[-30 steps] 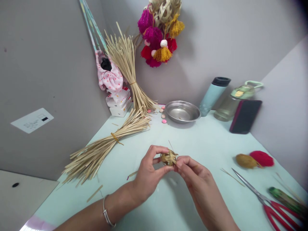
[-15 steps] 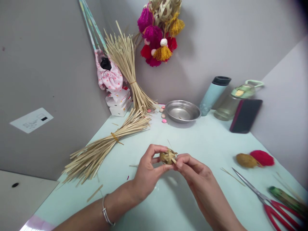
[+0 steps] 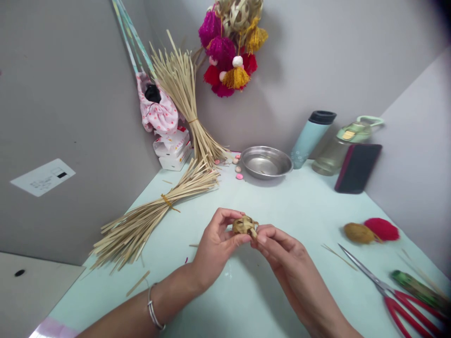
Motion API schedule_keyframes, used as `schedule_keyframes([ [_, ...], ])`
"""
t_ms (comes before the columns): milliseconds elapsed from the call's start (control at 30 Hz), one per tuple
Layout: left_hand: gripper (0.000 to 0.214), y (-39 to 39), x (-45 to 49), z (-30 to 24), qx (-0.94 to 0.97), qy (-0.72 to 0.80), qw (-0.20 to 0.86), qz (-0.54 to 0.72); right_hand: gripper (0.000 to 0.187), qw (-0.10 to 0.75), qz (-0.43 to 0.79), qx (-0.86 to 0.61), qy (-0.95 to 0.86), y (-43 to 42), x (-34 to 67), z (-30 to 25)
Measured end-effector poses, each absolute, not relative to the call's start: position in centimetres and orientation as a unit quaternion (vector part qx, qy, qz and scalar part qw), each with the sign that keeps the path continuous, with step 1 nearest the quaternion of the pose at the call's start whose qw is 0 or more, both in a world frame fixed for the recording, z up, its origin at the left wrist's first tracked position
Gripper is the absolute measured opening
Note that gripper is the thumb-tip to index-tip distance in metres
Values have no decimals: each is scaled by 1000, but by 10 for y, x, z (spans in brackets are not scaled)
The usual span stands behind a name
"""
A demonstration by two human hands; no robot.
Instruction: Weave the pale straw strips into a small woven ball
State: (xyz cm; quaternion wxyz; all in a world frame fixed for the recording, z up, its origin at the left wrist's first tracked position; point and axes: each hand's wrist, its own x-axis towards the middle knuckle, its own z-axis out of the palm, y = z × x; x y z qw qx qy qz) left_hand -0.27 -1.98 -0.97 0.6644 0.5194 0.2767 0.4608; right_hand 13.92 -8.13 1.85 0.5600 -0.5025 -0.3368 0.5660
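A small woven straw ball (image 3: 244, 225) is held above the pale table, near the middle of the view. My left hand (image 3: 219, 239) grips it from the left, thumb below and fingers over the top. At the ball's lower right, my right hand (image 3: 280, 246) pinches a short end of straw strip (image 3: 253, 233) between thumb and forefinger. The right hand's other fingers are curled and partly hidden. Beyond the left hand lies a tied bundle of flat straw strips (image 3: 155, 211).
Red-handled scissors (image 3: 382, 284) lie on the right, below red yarn (image 3: 382, 229) and mustard yarn (image 3: 357, 233). A steel bowl (image 3: 267, 163), a blue tumbler (image 3: 313, 141), a green bottle (image 3: 333, 152) and a phone (image 3: 358, 169) stand behind. Another straw bundle (image 3: 192, 112) leans in the corner.
The woven ball has turned a little in my fingers, showing a different side. My left thumb and fingers have shifted slightly around it. The whole view has moved marginally.
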Motion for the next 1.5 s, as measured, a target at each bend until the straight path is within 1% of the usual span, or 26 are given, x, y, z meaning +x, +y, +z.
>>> schedule_keyframes([
  [133, 32, -18, -2, -8, 533, 292, 649, 458, 18, 586, 603, -456, -291, -81, 139, 21],
  [300, 30, -20, -4, -5, 536, 285, 648, 460, 15, 601, 604, -448, -271, -79, 138, 21],
  [633, 28, -25, -4, -7, 532, 259, 658, 465, 19, 575, 583, -490, -299, -80, 139, 22],
  [833, 27, -28, -5, -8, 563, 258, 634, 464, 18, 566, 604, -476, -298, -81, 141, 24],
  [1033, 27, -28, -5, -10, 561, 264, 634, 462, 15, 553, 600, -487, -312, -80, 143, 26],
  [1300, 28, -27, -3, -12, 536, 267, 644, 476, 18, 543, 593, -500, -321, -80, 144, 25],
  [1500, 28, -26, -2, -12, 526, 259, 639, 498, 19, 548, 608, -475, -322, -80, 144, 23],
])
